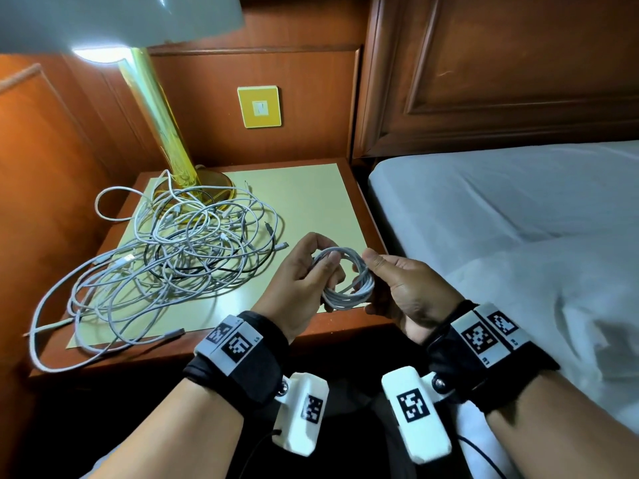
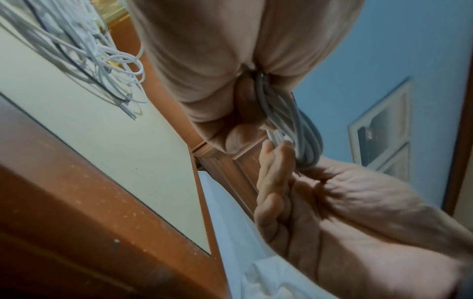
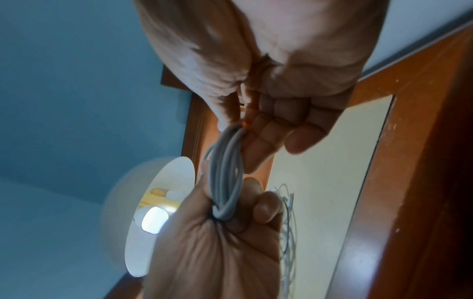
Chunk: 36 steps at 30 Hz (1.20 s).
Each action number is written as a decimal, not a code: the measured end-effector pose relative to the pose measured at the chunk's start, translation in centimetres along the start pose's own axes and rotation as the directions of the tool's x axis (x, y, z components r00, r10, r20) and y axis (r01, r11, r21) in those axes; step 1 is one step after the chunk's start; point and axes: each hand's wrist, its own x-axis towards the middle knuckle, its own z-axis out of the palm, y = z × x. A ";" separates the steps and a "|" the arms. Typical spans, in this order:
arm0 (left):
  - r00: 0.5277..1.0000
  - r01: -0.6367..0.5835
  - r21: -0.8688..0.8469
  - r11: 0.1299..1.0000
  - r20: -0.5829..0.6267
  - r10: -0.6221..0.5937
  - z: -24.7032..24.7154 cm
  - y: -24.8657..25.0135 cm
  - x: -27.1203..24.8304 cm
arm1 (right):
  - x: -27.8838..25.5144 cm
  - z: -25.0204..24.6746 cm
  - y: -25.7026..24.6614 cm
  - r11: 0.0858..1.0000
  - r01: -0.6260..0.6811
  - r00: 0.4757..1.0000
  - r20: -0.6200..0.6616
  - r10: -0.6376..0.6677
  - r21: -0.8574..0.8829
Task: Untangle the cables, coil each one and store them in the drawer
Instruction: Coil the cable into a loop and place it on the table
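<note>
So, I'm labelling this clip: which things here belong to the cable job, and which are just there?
Part of the job:
coiled white cable, held by left hand and right hand
tangled cables on the nightstand

Just there:
lamp
wall switch
bed

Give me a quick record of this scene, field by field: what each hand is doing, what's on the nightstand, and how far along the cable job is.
left hand: grips one side of the coiled cable
right hand: pinches the opposite side of the same coil
coiled cable: grey-white, wound in several loops, held in the air above the front edge of the nightstand
tangled cables: white cables and a black one, heaped on the nightstand, some loops over its left and front edges
lamp: yellow stem, base behind the tangle
bed: right of the nightstand
drawer: not in view
progress: one cable coiled, not yet stored
</note>
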 end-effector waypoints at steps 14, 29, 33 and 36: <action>0.965 0.244 0.041 0.969 -0.109 -0.238 0.1 -0.7 0.5 | 0.7 -1.1 0.1 0.863 0.186 0.978 0.001 -0.210 -0.469; 0.883 0.438 0.087 0.894 -0.228 -0.410 -0.1 -2.2 0.5 | 3.5 -3.4 2.6 0.692 -0.014 0.964 -0.193 -0.182 -0.722; 0.890 0.437 0.186 0.880 -0.229 -0.394 -0.7 -2.0 0.4 | 3.6 -3.4 2.8 0.679 -0.031 0.967 -0.193 -0.164 -0.734; 0.892 0.444 0.247 0.861 -0.212 -0.399 -1.2 -1.5 0.1 | 3.7 -3.2 2.9 0.694 -0.026 0.969 -0.190 -0.160 -0.719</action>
